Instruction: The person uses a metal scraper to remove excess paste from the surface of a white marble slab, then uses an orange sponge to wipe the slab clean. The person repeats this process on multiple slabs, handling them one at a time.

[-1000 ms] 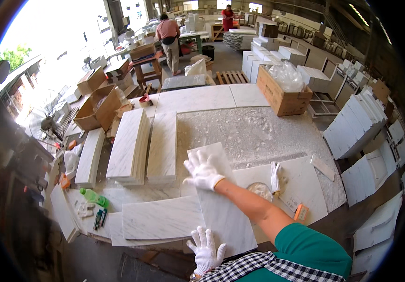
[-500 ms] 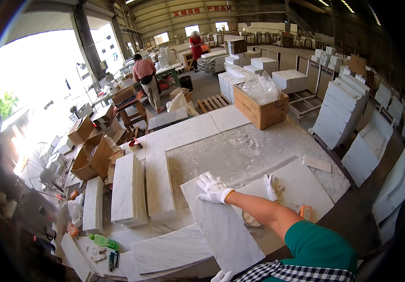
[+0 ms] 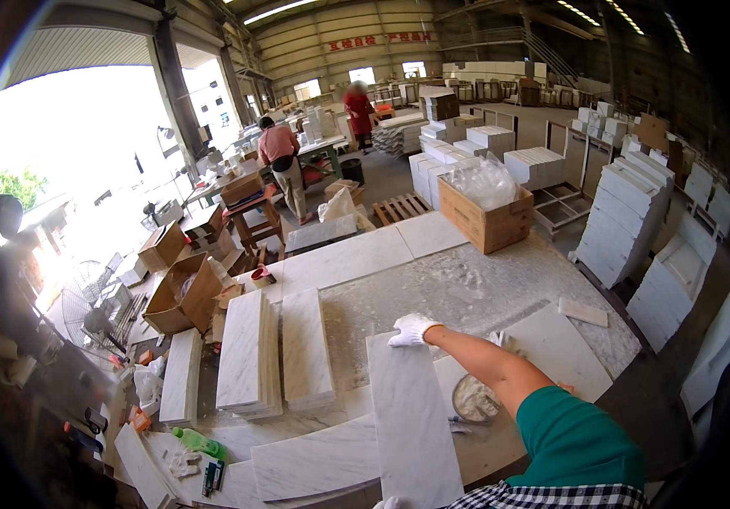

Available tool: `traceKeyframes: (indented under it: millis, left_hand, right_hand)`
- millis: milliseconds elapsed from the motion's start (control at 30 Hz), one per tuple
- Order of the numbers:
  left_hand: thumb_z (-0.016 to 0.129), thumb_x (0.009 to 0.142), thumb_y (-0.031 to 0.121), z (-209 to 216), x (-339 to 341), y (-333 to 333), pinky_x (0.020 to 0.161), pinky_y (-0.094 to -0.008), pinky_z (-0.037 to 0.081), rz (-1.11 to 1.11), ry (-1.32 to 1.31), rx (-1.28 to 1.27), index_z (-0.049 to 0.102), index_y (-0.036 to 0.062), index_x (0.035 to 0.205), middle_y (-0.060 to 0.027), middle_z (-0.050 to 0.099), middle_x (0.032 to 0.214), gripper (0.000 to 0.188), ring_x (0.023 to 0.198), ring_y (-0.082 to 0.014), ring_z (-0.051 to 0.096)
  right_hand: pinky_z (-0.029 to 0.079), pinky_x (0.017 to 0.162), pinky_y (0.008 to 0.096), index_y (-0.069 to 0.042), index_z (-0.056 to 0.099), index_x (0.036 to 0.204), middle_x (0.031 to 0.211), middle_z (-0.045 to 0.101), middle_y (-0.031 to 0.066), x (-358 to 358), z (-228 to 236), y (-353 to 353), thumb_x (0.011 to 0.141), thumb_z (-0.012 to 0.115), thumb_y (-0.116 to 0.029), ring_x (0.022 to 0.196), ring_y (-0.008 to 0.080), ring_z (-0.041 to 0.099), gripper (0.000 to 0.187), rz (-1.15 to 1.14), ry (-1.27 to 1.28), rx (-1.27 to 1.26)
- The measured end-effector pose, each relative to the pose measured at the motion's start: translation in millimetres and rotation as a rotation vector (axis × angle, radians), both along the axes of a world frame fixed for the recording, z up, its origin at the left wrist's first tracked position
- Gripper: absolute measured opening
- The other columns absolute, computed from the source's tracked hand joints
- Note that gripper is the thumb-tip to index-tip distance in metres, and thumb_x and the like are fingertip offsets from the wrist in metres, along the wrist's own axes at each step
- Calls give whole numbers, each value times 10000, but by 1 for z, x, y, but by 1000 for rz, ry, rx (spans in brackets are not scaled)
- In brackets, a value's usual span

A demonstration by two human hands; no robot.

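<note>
A long white-grey marble slab lies lengthwise in front of me, overlapping a larger pale slab to its right. My right hand, in a white glove, is closed over its far end, fingers curled at the edge. At the near end a bit of my gloved left hand shows against the slab, mostly cut off by the lower picture border. Beside the slab on the right stands a round bowl of whitish material, partly behind my right forearm. A loose white glove lies beyond that forearm.
Stacked marble slabs stand on the left, with another slab lying nearer. A green bottle sits at the lower left. A wooden box of plastic wrap stands at the table's far edge. Two people work further back.
The slab has turned to lie straighter away from me, its far end shifting right. My right hand has gone from lying flat on it to gripping its far edge. The view has shifted too.
</note>
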State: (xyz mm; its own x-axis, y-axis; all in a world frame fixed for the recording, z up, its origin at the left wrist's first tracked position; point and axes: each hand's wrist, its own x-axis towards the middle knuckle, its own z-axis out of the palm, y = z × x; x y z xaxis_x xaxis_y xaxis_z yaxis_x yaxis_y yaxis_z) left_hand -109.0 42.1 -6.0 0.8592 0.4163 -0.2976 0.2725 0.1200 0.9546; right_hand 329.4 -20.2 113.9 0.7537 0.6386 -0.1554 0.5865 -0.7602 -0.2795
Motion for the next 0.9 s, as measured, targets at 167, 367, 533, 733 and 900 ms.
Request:
traceKeyframes:
  millis: [167, 367, 533, 733, 900]
  left_hand:
    - [650, 1033, 247, 42, -16, 66, 795, -300, 524, 286, 4, -142, 743, -6, 1042, -2, 703, 955, 270, 887, -105, 619]
    - [627, 1054, 264, 82, 8, 139, 806, -316, 542, 264, 48, 120, 708, 7, 1054, 11, 657, 980, 270, 883, -109, 600]
    - [578, 1047, 150, 105, 57, 178, 799, -409, 563, -65, 53, 951, 704, 46, 1106, -147, 703, 1000, 174, 889, -291, 681]
    - [617, 988, 303, 112, 104, 198, 830, -482, 535, -135, 114, 1132, 685, 37, 1141, -206, 700, 1101, 314, 978, -358, 688]
    - [540, 1008, 349, 98, 127, 184, 699, -477, 556, -177, 9, 1443, 697, 72, 894, -190, 724, 899, 337, 777, -372, 707]
  right_hand:
    - [551, 894, 461, -52, 792, 1058, 1057, 761, 211, -25, 0, -62, 851, 669, -571, 1011, 391, 722, 572, -36, 134, 88]
    - [542, 879, 353, 4, 729, 1216, 1072, 766, 135, -113, -25, -162, 908, 792, -340, 959, 199, 697, 465, -286, 457, 437]
    - [536, 818, 334, 41, 697, 1194, 1012, 740, 113, -187, -50, -193, 913, 791, -319, 891, 157, 656, 467, -407, 358, 624]
    - [524, 753, 351, 39, 674, 1138, 905, 683, 147, -225, -57, -191, 918, 769, -348, 829, 211, 621, 455, -575, 487, 599]
    - [536, 828, 483, 46, 612, 1252, 1022, 707, 295, -241, -67, -188, 916, 749, -404, 1002, 441, 694, 579, -528, 83, 714]
